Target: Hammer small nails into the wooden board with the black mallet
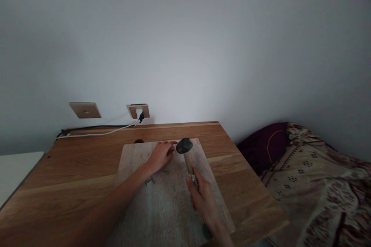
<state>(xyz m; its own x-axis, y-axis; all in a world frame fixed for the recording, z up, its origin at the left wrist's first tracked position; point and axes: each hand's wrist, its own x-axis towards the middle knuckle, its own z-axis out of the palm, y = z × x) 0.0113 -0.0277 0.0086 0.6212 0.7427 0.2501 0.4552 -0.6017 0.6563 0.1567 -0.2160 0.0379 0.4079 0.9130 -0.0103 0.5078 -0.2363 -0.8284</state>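
My right hand [201,191] is wrapped around the wooden handle of a hammer [184,146] with a dark, rounded head. The head hangs over the far part of a pale wooden board [162,216], just right of my left fingertips. My left hand [162,155] rests near the board's far edge, its fingers curled and pinched together; whatever they hold is too small to make out. Several small metal pieces, apparently nails or screws [149,180], lie loose on the board between my two arms, one lone piece [173,187] nearer the hammer handle.
The board lies on a brown wooden table [246,177] against a white wall. A wall socket [138,111] has plugs in it, with a white cable [101,134] along the table's back. Patterned cloth [310,177] and a purple cushion-like thing [261,150] are at the right.
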